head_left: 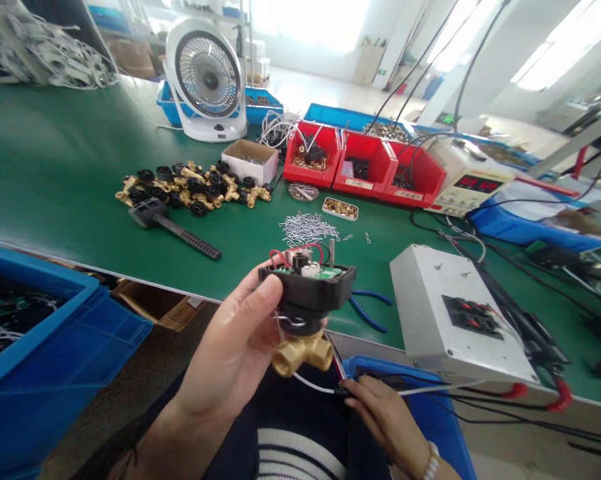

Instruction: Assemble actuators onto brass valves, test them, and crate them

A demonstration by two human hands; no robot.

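My left hand (230, 350) is wrapped around a motorized valve (310, 293), holding it upright in front of the bench edge. Its black housing has no lid, so a green circuit board (330, 272) and red wires show on top. Below the housing sits a brass valve body (303, 353) with open ports. Lower down, my right hand (385, 408) has its fingers closed on a cable (313, 385) that runs from the valve. Blue-handled pliers (373, 293) lie on the bench just behind the valve. A heap of metal clips (308, 229) lies beyond it.
On the green bench (60, 180) lie brass and black fittings (195, 183) and a black mallet (175, 227). A fan (208, 80) and red bins (313, 157) stand behind. A grey switch box (460, 313) is at right. Blue crates (55, 400) sit below the edge.
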